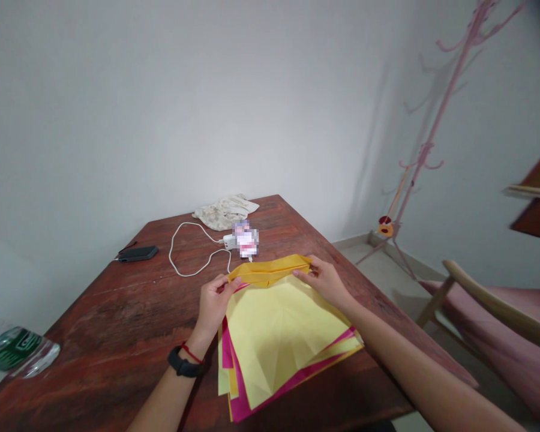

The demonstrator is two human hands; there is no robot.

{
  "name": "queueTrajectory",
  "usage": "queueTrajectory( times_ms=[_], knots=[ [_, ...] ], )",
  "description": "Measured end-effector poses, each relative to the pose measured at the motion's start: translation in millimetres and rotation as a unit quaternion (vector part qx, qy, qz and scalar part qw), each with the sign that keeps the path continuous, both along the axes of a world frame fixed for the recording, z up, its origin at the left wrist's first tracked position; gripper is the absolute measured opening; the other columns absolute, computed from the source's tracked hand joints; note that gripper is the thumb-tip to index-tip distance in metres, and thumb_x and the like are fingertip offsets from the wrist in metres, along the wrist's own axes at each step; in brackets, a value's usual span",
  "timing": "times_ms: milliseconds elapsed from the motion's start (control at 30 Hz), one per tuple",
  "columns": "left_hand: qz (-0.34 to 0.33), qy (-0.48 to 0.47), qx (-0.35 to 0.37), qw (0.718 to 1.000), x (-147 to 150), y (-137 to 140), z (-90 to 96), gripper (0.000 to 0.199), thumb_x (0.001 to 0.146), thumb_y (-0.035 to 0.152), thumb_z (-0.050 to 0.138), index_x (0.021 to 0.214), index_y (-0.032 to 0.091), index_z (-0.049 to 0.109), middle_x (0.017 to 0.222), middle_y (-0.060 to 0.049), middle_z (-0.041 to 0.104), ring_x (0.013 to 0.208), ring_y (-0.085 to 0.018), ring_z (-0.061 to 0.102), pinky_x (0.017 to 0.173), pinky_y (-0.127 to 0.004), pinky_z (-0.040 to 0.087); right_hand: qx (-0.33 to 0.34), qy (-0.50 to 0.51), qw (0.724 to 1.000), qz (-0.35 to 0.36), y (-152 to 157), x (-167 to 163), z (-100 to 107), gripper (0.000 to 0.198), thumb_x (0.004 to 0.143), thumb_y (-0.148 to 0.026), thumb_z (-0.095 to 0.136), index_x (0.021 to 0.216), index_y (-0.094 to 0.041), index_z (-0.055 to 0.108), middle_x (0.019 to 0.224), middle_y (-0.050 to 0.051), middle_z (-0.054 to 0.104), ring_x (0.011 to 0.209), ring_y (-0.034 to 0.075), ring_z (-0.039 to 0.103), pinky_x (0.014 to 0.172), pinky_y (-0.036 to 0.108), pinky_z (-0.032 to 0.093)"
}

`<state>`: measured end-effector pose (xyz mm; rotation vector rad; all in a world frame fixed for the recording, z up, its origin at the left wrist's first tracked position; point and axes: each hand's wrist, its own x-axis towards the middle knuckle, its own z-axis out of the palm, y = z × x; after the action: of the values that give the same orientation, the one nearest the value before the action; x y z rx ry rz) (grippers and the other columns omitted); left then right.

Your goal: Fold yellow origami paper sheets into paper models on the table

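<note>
1. The left hand's fingers pinch the strip's left end; the right hand's fingers pinch its right end.
2. The strip lies across the far edge of the sheets, over the surface.
3. Probably best: keep both ends level, press creases outward from the middle, avoid dragging the sheets.

Dark reddish-brown wooden tabletop carries: clear plastic bottle with green label; black rectangular device; looped white cable; crumpled whitish cloth. Pink coat stand stands in the corner.
</note>
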<state>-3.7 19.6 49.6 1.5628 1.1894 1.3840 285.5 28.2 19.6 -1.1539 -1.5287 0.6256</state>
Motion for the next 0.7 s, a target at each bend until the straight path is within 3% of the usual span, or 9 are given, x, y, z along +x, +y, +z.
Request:
queueTrajectory(
  times_ms=[200,333,500,600,700],
  knots=[
    [0.019,0.08,0.062,0.995,-1,-2,10.7,0.025,0.083,0.037,0.069,0.07,0.017,0.077,0.063,0.001,0.059,0.06,-0.013,0.052,0.057,-0.023,0.041,0.057,-0.074,0.995,-0.042,-1,10,9,0.036,0.086,-0.054,0.064,0.082,-0.021,0.078,0.071,0.004,0.059,0.068,0.018,0.056,0.058,0.028,0.044],
    [-0.001,0.096,0.032,0.995,-1,-5,13.2,0.025,0.085,0.037,0.066,0.082,0.016,0.078,0.069,-0.003,0.071,0.062,-0.015,0.06,0.056,-0.023,0.044,0.041,-0.069,0.996,-0.041,-3,11,12,0.034,0.086,-0.05,0.064,0.093,-0.021,0.081,0.07,0.004,0.066,0.063,0.018,0.057,0.054,0.026,0.043],
    [-0.03,0.046,-0.054,0.997,2,-8,11.4,0.04,0.086,0.047,0.064,0.107,0.013,0.071,0.047,0.004,0.061,0.031,-0.01,0.048,0.035,-0.019,0.032,-0.001,-0.038,0.998,-0.052,-6,8,12,0.035,0.083,-0.042,0.062,0.097,-0.016,0.081,0.064,0.002,0.071,0.049,0.015,0.053,0.045,0.023,0.038],
    [-0.073,0.004,-0.091,0.993,5,-8,9.9,0.051,0.085,0.05,0.066,0.119,0.013,0.063,0.063,-0.004,0.074,0.034,-0.013,0.06,0.035,-0.019,0.035,-0.021,-0.027,0.998,-0.049,-7,7,12,0.034,0.078,-0.031,0.059,0.098,-0.015,0.081,0.055,0.001,0.068,0.042,0.012,0.048,0.041,0.021,0.034],
    [-0.093,-0.027,-0.106,0.99,6,-7,7.7,0.052,0.084,0.05,0.066,0.12,0.013,0.061,0.09,-0.013,0.079,0.045,-0.017,0.07,0.038,-0.02,0.043,-0.024,0.002,0.999,-0.04,-8,6,13,0.037,0.074,-0.025,0.057,0.101,-0.015,0.081,0.057,0.002,0.07,0.045,0.012,0.054,0.044,0.021,0.038]
  ],
)
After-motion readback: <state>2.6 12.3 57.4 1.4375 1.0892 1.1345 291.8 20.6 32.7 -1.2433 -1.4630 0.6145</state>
